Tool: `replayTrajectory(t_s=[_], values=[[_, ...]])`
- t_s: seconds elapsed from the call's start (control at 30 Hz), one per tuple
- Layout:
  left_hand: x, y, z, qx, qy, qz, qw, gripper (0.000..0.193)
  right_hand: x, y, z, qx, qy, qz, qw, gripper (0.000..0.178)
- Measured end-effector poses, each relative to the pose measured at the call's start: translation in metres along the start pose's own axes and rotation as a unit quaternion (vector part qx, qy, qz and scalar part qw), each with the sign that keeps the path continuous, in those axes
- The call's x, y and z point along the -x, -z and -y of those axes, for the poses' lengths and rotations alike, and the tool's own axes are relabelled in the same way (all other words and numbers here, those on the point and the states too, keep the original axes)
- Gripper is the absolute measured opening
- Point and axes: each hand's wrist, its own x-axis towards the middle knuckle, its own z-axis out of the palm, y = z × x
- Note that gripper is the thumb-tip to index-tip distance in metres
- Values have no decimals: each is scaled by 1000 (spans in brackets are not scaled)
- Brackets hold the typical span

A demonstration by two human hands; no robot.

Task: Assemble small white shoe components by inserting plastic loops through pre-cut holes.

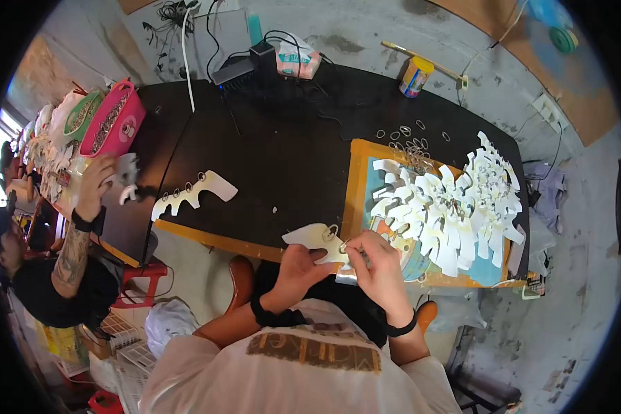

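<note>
At the table's near edge, I see both hands meeting over a white cutout. My left hand grips the cutout from below, thumb on top, fingers curled under it. My right hand pinches a small metal ring against the cutout's right end; a second ring already sits in the cutout's upper edge. The cutout hangs just past the table's edge, above my lap, between the two hands.

Just right of my hands lies a board piled with white cutouts, loose rings scattered at its far side. Left of my hands, another ringed cutout lies alone on dark, bare tabletop. Farther left, another person's hand holds a white piece near a pink basket.
</note>
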Motion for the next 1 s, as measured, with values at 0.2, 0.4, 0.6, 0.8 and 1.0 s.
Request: replayTrajectory(t_s=[0.2, 0.4, 0.6, 0.8, 1.0], values=[[3, 8, -15, -205, -55, -211, 954, 30, -16, -20, -6, 208, 119, 77, 968, 23], [6, 13, -23, -569, -76, -164, 802, 37, -35, -43, -36, 267, 228, -1, 937, 20], [-29, 26, -1, -624, -122, 24, 772, 56, -38, -51, -62, 174, 190, 23, 966, 13], [-41, 38, 11, -584, -79, 55, 806, 40, -30, -45, -63, 107, 180, 27, 978, 10], [-36, 41, 13, -613, -167, 76, 768, 8, -20, -32, -56, 41, 131, 48, 989, 12]])
